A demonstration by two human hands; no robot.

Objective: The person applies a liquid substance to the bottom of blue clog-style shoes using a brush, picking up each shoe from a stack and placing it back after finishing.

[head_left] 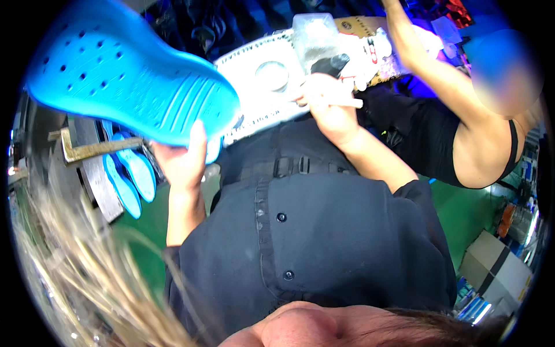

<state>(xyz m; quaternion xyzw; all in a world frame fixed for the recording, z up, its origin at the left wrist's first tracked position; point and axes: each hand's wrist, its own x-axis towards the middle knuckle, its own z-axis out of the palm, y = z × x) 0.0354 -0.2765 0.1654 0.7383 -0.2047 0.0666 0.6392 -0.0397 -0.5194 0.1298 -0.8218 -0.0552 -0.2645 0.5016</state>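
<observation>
A bright blue shoe sole (133,75) with small holes at one end and ridges across the other is held up at the upper left. My left hand (188,156) grips its near edge, with the thumb against the ridged end. To the right, over the white worktop, my right hand (332,110) is closed round a thin white stick-like tool (347,103); its working tip is too small to make out. Apart from the sole, a round shallow dish (272,77) sits on the white board (243,72) in front of me.
Beyond my right hand stand a clear plastic container (315,34), a dark lump (329,66) and white bottles (376,49). More blue soles (124,185) hang at left by a metal bracket (98,149). A co-worker's arm (433,66) reaches in at right. Cartons (491,266) lie lower right.
</observation>
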